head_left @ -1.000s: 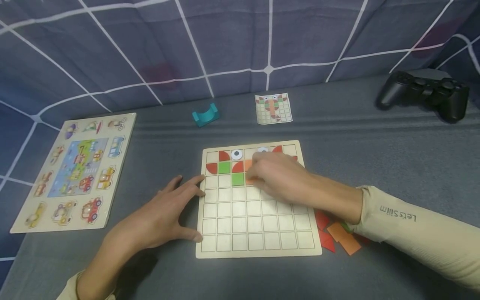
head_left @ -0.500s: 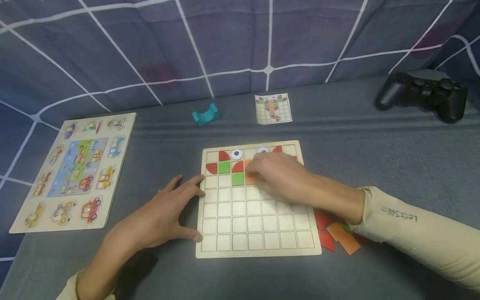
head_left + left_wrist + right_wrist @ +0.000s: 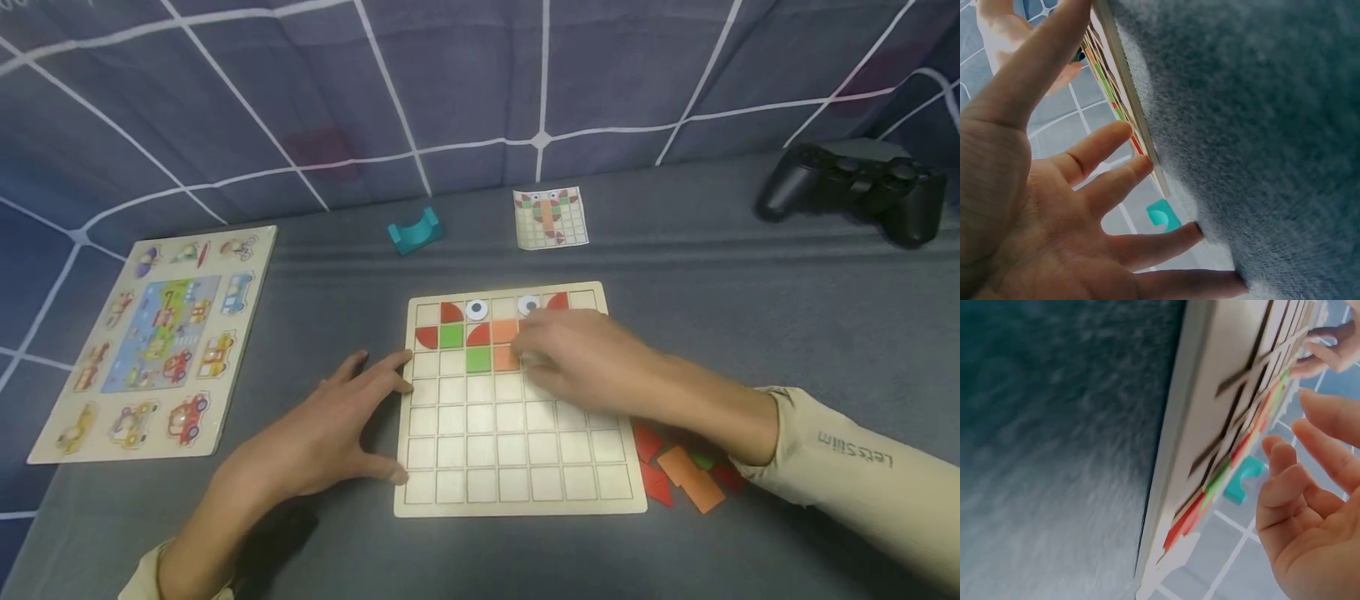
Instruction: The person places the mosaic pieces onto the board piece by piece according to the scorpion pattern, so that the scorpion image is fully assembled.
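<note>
A wooden grid board lies in front of me, with red quarter-circle, green square and orange square tiles and two eye tiles in its upper rows. My left hand is spread along the board's left edge, thumb and fingertips right at the rim. Over the upper right of the grid hovers my right hand, just right of the lower orange square tile. In the right wrist view that hand has loosely bent fingers, thumb and index finger apart, and nothing between them. It hides some cells in the head view.
Loose red, green and orange tiles lie off the board's lower right. Behind the board are a pattern card and a teal curved block. A vehicle peg puzzle lies left, a black game controller far right.
My right hand has lifted off the orange square and shifted slightly right, so both orange squares show more fully. My left hand stays at the board's edge.
</note>
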The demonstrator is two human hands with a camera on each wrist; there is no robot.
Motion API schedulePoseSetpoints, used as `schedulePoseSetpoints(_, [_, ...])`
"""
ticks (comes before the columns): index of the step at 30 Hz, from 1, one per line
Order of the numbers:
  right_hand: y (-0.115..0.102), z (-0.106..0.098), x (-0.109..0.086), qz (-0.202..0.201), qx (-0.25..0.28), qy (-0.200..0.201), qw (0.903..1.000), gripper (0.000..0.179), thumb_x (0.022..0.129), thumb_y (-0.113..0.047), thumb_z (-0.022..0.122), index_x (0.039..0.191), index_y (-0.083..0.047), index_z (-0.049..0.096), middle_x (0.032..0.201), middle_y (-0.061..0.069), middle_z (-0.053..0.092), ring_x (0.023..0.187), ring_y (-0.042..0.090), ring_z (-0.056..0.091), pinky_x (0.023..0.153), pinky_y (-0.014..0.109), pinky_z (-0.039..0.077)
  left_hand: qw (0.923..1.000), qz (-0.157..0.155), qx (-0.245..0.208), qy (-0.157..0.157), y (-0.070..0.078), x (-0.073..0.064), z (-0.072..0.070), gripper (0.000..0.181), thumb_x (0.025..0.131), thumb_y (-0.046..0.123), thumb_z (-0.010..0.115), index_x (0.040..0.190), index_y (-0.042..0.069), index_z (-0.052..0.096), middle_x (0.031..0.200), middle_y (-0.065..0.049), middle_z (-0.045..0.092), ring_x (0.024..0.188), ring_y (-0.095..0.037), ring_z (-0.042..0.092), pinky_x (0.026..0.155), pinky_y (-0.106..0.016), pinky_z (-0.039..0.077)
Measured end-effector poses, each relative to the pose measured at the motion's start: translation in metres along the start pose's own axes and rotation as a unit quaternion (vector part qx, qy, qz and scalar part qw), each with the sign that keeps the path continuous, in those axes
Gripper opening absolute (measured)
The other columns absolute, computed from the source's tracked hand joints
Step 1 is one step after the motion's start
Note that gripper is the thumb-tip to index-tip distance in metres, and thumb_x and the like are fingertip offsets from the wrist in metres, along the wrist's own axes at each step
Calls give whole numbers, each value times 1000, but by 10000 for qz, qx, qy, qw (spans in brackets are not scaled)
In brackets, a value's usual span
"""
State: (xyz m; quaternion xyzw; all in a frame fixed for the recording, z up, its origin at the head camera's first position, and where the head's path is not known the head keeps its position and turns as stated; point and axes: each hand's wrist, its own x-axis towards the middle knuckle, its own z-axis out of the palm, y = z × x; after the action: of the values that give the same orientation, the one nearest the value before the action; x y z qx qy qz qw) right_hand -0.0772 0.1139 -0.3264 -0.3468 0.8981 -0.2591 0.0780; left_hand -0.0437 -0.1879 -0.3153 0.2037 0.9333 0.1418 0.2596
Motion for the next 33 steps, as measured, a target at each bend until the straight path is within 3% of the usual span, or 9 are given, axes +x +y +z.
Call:
schedulePoseSetpoints(6, [5,-14,-27,112,40,-20,9999,22,84,-4,70,104,-12,74,97,-4,64,82,11,58,73,34,50,10000,18,5,-7,0,-1,-1,81,63,50,90,128,19,53,161,-1,25,144,-49,11,99,-79,17])
schedulePoseSetpoints(12, [19,-23,-65,490,33,-101,9987,26,81,-8,78,106,-17,74,98,-11,62,77,4,54,67,29,49,10000,40,15,20,0,-1,-1,81,63,51,89,128,20,53,161,0,26,144,-50,12,99,-79,17])
schedulePoseSetpoints(20, [38,-22,-101,472,-10,-397,9981,35,81,-21,83,113,-24,70,101,-18,56,77,-2,51,64,24,47,9999,83,-67,-12,-1,0,-1,82,64,50,89,131,20,53,161,2,24,144,-48,12,100,-79,17])
schedulePoseSetpoints(26, [47,-20,-124,673,-68,-865,9940,37,83,-30,81,117,-27,68,96,-21,51,71,-4,45,60,21,40,9999,44,-88,-36,0,0,-1,82,64,52,89,131,21,53,161,2,24,145,-48,12,101,-78,17])
schedulePoseSetpoints(33, [53,-16,-138,683,-241,-1060,9917,39,78,-27,83,114,-32,67,92,-21,45,71,-4,43,59,21,38,9999,-10,-93,-69,0,0,-2,83,64,52,88,132,21,53,161,2,23,144,-48,12,100,-79,16])
